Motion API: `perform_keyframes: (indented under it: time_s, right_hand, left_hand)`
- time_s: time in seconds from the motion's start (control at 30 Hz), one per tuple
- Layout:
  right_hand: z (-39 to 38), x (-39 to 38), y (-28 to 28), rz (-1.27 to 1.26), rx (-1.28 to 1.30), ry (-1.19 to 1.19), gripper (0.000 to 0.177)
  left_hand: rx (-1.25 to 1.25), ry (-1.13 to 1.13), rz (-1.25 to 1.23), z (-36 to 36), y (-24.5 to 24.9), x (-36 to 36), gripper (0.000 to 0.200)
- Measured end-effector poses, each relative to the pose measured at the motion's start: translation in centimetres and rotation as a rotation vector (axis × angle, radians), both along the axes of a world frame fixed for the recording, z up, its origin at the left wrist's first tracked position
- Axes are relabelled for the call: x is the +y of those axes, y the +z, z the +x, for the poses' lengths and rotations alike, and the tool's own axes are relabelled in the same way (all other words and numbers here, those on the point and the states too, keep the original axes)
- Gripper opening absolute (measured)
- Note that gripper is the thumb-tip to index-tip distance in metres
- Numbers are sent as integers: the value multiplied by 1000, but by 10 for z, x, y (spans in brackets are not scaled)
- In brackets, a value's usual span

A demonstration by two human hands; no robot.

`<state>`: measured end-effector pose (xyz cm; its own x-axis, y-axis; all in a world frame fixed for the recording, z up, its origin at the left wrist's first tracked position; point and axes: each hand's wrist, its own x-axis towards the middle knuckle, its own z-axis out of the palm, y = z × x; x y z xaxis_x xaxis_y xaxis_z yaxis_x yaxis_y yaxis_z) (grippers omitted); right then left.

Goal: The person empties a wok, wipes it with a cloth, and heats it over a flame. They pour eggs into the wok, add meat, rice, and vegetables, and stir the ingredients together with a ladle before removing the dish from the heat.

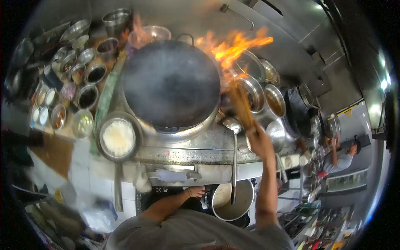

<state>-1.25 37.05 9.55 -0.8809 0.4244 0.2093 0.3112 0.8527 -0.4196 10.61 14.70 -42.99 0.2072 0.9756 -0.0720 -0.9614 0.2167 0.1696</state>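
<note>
My right hand is wrapped round a bamboo wok brush, slightly blurred, held up right of the wok. The large black wok sits on the burner, steaming, with tall flames beyond its right side. Low near my body, my left hand is closed beside the rim of a deep metal pot; what its fingers hold, if anything, is hidden. A long-handled ladle lies with its bowl on the stove and its handle reaching down over the pot.
On the left, a long-handled pan holds pale food beside several seasoning bowls. Metal basins line the right side. Folded cloths lie along the stove's front edge. Another person stands at the far right.
</note>
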Motion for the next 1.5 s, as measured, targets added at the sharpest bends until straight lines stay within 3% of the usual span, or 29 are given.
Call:
perform_keyframes:
  time_s: [0.07,0.13,0.27,0.37,0.57,0.63,0.7,0.73,0.77,0.8,0.9,0.97,1.0,1.03,1.07,1.1,1.17,1.27,1.33,1.37,1.4,1.43,1.47,1.5]
  right_hand:
    - [50,-39,1,-401,-302,-133,53]
    - [83,-61,-31,-520,-348,-117,53]
    - [102,-84,-113,-345,-357,-251,59]
    - [96,-96,-120,-436,-196,-327,57]
    - [118,-100,-118,-261,-92,-194,53]
    - [128,-104,-119,-309,-28,-201,50]
    - [145,-98,-120,-99,-9,-189,39]
    - [155,-97,-125,-19,81,-183,37]
    - [165,-99,-128,-128,48,-283,37]
    - [171,-103,-127,-62,33,-307,38]
    - [201,-110,-150,-145,-110,-387,47]
    - [209,-120,-161,-177,-168,-437,53]
    - [206,-122,-168,-165,-148,-448,55]
    - [205,-125,-175,-153,-133,-463,56]
    - [204,-129,-178,-141,-118,-478,58]
    - [196,-132,-169,-148,-168,-505,59]
    - [189,-137,-164,-144,-139,-552,46]
    - [189,-132,-181,-162,-141,-584,40]
    - [189,-148,-157,-150,-128,-560,34]
    - [187,-146,-168,-141,-145,-595,36]
    - [193,-135,-185,-133,-162,-605,38]
    - [203,-111,-231,28,-125,-523,40]
    - [186,-135,-189,-28,-252,-532,33]
    - [119,-133,-184,468,190,-1058,32]
  left_hand:
    - [398,135,-272,-21,33,12,42]
    - [665,99,-481,-40,59,21,42]
    - [876,57,-724,-58,72,29,41]
    - [943,43,-793,-60,73,38,42]
    - [1029,-9,-869,-49,73,36,44]
    - [1058,-90,-799,-31,89,32,44]
    - [1093,-190,-616,-8,112,26,46]
    - [1124,-224,-449,1,128,17,46]
    - [1236,-207,-100,-3,156,-2,40]
    - [1298,-133,236,-8,187,-21,37]
    - [1382,-374,245,-100,384,-69,29]
    - [1699,-9,38,-145,441,-86,29]
    - [1857,454,-151,-158,457,-92,34]
    - [1981,652,-219,-186,494,-92,38]
    - [2283,882,-211,-215,498,-87,35]
    - [2427,1149,-202,-239,511,-79,32]
    - [2549,1183,-348,-283,498,-68,28]
    - [2560,896,-573,-311,458,-67,29]
    - [2512,622,-788,-313,441,-70,37]
    - [2402,561,-794,-312,438,-70,33]
    - [2510,435,-784,-313,432,-67,38]
    - [2510,219,-932,-309,436,-61,37]
    - [2515,144,-972,-296,459,-65,33]
    - [2450,268,-912,-298,440,-58,30]
